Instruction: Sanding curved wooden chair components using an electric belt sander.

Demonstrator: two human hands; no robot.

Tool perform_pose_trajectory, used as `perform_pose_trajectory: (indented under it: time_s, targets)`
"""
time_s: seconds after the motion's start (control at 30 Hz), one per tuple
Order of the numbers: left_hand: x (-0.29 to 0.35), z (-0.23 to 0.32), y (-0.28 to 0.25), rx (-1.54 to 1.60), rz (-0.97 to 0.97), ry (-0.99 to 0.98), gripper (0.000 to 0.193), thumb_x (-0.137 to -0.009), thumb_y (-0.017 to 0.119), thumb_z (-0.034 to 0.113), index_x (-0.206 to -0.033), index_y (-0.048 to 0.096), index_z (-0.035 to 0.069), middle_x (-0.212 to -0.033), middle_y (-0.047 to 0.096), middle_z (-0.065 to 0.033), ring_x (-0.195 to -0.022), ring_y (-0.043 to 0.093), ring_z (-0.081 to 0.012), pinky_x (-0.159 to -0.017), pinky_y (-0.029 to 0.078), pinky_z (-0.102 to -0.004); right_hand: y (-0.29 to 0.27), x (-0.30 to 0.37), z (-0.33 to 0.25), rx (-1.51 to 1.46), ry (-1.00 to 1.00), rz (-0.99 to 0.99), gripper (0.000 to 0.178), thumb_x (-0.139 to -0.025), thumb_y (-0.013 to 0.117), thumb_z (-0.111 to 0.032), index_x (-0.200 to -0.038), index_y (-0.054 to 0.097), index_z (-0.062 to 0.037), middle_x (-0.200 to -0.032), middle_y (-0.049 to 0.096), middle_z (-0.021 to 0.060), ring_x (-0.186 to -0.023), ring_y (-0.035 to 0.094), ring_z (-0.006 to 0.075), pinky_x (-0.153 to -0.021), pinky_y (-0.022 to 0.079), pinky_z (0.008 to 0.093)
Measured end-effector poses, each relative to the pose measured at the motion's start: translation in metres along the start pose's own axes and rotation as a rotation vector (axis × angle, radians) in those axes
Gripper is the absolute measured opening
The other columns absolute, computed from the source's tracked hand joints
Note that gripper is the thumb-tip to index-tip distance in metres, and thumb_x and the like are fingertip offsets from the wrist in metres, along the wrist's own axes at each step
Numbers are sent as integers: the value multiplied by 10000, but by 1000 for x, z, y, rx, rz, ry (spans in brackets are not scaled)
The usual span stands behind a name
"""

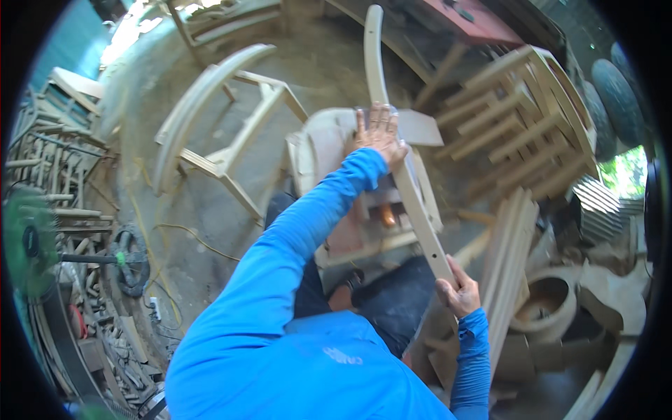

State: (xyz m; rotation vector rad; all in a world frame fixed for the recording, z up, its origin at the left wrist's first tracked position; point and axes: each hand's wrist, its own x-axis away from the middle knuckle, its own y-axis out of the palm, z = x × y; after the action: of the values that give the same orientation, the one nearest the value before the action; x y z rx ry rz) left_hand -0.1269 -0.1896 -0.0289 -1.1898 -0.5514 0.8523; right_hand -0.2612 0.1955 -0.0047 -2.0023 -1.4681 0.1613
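Observation:
A long curved wooden bar (417,210) with small dark holes slants from the top centre down toward my right side. My left hand (379,136) lies across the bar's middle, fingers stretched out and lying flat; what is under the palm is hidden. At the bar's near end my right hand (460,290) is closed around the wood. Beneath the bar is a low wooden work stand (329,143) with boards on top. An orange-brown handle (388,215) shows just left of the bar, its tool mostly hidden.
A curved wooden frame (231,150) stands on the floor at left. Slatted wooden frames (521,115) are stacked at far right, near long planks (509,245) and a round wooden ring (546,304). A green fan (31,241), cords and piled wood pieces line the left side.

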Motion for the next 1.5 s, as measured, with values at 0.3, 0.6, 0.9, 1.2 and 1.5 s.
perform_pose_trajectory:
  time_s: [0.3,0.6,0.9,1.2,1.5]
  targets:
    - [-109,-79,-26,-138,3,-161,783,-991,409,488,-1659,148,174,-1739,80,-55,-1598,-62,-328,-1244,-58,-627,53,-115,-64,209,-288,194,616,-870,787,-349,-1438,593,-212,-1091,727,233,-984,713,412,-839,565,450]
    - [73,32,10,-5,-28,-12,845,-974,444,500,-1641,160,65,-1721,84,-170,-1591,-19,-380,-1235,0,-654,-9,69,6,333,-226,143,705,-772,861,-244,-1421,603,-144,-1069,738,198,-969,726,388,-816,582,428]
    - [231,94,32,1795,-104,-652,750,-957,652,408,-1521,336,27,-1319,605,-213,-1158,630,-399,-1020,502,-518,-40,209,37,247,-201,-14,810,-659,925,-248,-1397,621,-113,-1209,716,173,-1039,715,351,-887,586,383]
    - [212,123,-31,2540,-264,-155,522,-1032,538,539,-1268,515,74,-938,554,-90,-819,588,-264,-832,484,-500,-15,249,150,-656,317,-302,524,-721,821,-98,-1204,671,38,-937,711,70,-821,685,151,-732,569,308]
    - [200,176,-27,2239,-279,-122,241,-1045,613,275,-1176,568,77,-982,618,-75,-959,649,-247,-986,548,-516,15,217,154,-421,199,94,246,-823,761,-117,-1042,689,-31,-923,673,9,-876,615,95,-781,519,296]
